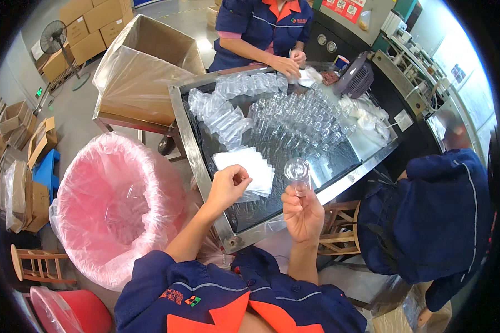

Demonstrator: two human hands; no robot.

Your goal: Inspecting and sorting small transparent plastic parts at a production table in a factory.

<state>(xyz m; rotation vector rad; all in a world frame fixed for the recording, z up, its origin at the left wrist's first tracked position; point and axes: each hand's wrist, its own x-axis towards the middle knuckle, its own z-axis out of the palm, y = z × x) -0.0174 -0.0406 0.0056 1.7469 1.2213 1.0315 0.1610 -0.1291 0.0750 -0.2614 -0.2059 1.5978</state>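
White square sheets [256, 167] had a clear bulb-ended vessel [298, 171] rightward.
Right hand [304, 214] clamped its near end; left hand [226, 187] sat nearer, grip unclear.

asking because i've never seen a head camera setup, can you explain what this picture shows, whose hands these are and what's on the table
There is no machine here: these are a person's two bare hands. The one picture comes from a wide fisheye camera worn on that person's head, looking down, so straight edges look bent.

The right hand holds up a clear, round-bulbed vessel. The left hand is over a stack of flat white sheets or bags; whether it grips one is unclear.

Also on the dark, metal-rimmed table are many clear rounded pieces and rows of pieces in clear, crinkled wrapping. At the far side is another person in dark blue.
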